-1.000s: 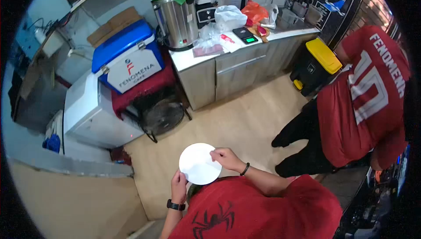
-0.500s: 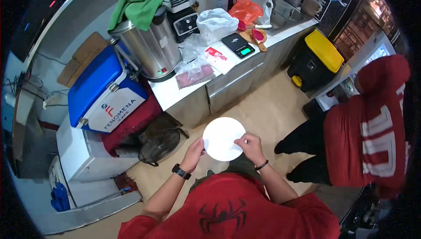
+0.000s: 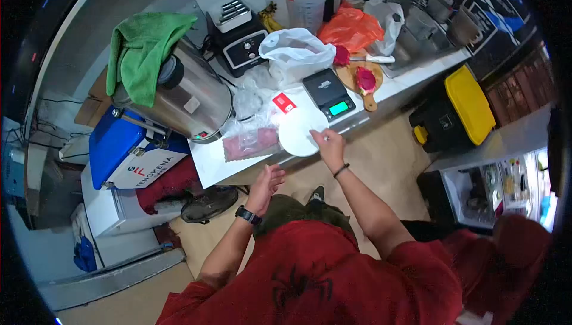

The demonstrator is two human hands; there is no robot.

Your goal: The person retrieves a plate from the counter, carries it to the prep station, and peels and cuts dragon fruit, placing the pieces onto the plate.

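Observation:
My right hand (image 3: 330,149) pinches the right edge of a round white plate (image 3: 300,134) over the counter's front edge. Whether the plate rests on the counter or hovers just above it, I cannot tell. My left hand (image 3: 266,187), fingers stretched out, is below and left of the plate, off its rim and holding nothing. A pink packet in clear plastic (image 3: 250,144) lies just left of the plate. Beyond it a red and white wrapper (image 3: 284,103) is partly covered. To the right sits a black digital scale (image 3: 328,92) with a lit green display.
A wooden board (image 3: 368,100) holds cut dragon fruit (image 3: 365,78) beside the sink (image 3: 417,48). Plastic bags crowd the counter's back. A steel urn (image 3: 193,98) stands at left above a blue cooler (image 3: 116,146). A person in red (image 3: 506,265) is at lower right, near an open fridge (image 3: 471,191).
The plate has moved from in front of my body up to the counter, in my right hand. My left hand has let go of it. The other person has shifted down and the fridge shows more.

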